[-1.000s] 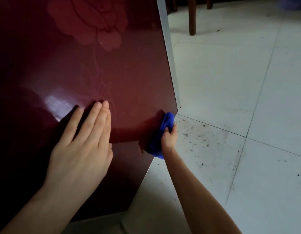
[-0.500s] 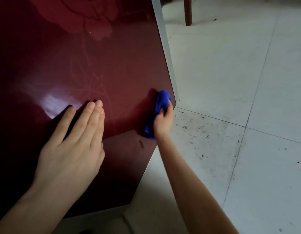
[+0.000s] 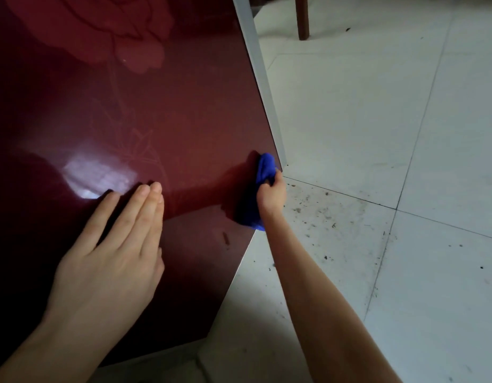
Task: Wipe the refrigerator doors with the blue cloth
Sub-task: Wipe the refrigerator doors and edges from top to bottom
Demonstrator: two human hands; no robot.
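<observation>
The dark red refrigerator door (image 3: 184, 111), glossy and printed with a pale flower, fills the left of the head view. My left hand (image 3: 112, 255) lies flat on it, fingers together and pointing up. My right hand (image 3: 271, 196) grips the bunched blue cloth (image 3: 262, 172) and presses it against the door's lower right part, close to the door's grey side edge (image 3: 262, 76). Part of the cloth hangs below my fist in shadow. A small dark smear (image 3: 226, 238) sits on the door below the cloth.
White floor tiles (image 3: 377, 120) spread to the right, with dark specks of dirt (image 3: 316, 214) near the door's bottom corner. A brown wooden furniture leg (image 3: 303, 20) stands on the floor at the top.
My right hand has carried the blue cloth upward along the door's right edge, from the bottom corner to slightly higher. My left hand stays flat on the door.
</observation>
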